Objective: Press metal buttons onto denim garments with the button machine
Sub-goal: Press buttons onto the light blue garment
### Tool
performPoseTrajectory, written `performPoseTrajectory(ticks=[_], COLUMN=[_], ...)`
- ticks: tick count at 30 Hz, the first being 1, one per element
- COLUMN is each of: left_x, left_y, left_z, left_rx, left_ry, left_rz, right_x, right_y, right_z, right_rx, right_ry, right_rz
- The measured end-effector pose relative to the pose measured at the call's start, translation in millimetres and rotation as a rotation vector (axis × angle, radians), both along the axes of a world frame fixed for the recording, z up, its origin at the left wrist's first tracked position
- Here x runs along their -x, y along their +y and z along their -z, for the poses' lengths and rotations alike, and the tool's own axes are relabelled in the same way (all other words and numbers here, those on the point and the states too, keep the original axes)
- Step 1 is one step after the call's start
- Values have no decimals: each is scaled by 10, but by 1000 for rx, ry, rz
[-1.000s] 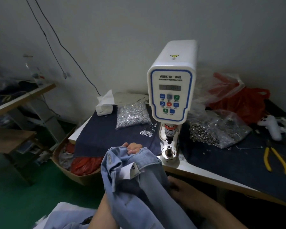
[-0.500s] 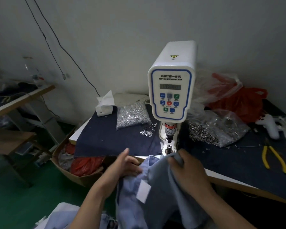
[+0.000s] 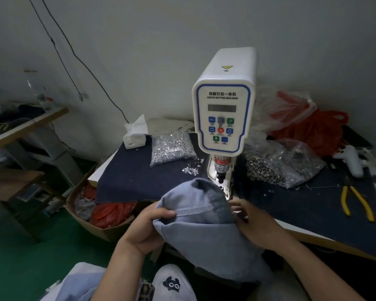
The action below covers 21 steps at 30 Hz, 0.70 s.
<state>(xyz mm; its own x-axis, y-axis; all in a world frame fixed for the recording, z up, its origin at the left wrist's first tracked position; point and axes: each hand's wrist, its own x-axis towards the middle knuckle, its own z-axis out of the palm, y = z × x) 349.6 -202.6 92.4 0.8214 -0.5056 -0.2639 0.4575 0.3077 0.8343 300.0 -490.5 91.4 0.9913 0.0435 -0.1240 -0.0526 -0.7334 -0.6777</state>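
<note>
A pale blue denim garment [image 3: 204, 222] is being held in front of the button machine [image 3: 224, 118], at roughly 6 o'clock from its lower die [image 3: 221, 187]. The bunched upper fold is being lifted toward 12 o'clock, almost touching the die. The garment's long axis is running from about 11 o'clock at the raised fold down to 5 o'clock, where the cloth is hanging toward the lap.

The left edge of the cloth is being gripped by the left hand [image 3: 148, 227], fingers curled over a stitched seam. The right hand [image 3: 252, 222] is being pressed against the right side of the fold; its fingers appear bent into the cloth, though the grip is partly hidden.

Likely faults, as judged from this position:
- a doubled layer being caught under the punch [image 3: 220, 175], caused by the bunched fold;
- a misplaced button, caused by the mark not being centred over the die;
- pinched fingertips, caused by the right hand being kept close to the die.

Bagged metal parts [image 3: 172, 146] are lying at 10 o'clock from the die.
</note>
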Motion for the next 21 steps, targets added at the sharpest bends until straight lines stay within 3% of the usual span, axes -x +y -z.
performPoseTrajectory(ticks=[4, 8, 12, 14, 16, 17, 19, 21], left_x=[-74, -37, -19, 12, 27, 35, 45, 55], left_y=[32, 97, 206, 256, 312, 343, 402, 428], left_z=[-87, -121, -168, -190, -180, -190, -239, -307], left_rx=[35, 51, 48, 59, 76, 73, -37, -267], left_ry=[-56, -82, -95, -113, -112, -122, -173, -240], left_rz=[-27, -28, -69, -66, -102, -117, -108, -37], right_x=[16, 41, 79, 35, -70, -114, -166, -202], right_y=[-66, 12, 133, 188, 204, 212, 216, 219], right_z=[21, -14, -95, -143, -76, -77, -89, -149], right_rx=[-187, -13, -315, -261, -201, -340, -682, -851], right_ry=[114, 187, 306, 201, -51, -114, -107, 1], right_rz=[-100, -303, -271, -325, -112, 56, 267, 294])
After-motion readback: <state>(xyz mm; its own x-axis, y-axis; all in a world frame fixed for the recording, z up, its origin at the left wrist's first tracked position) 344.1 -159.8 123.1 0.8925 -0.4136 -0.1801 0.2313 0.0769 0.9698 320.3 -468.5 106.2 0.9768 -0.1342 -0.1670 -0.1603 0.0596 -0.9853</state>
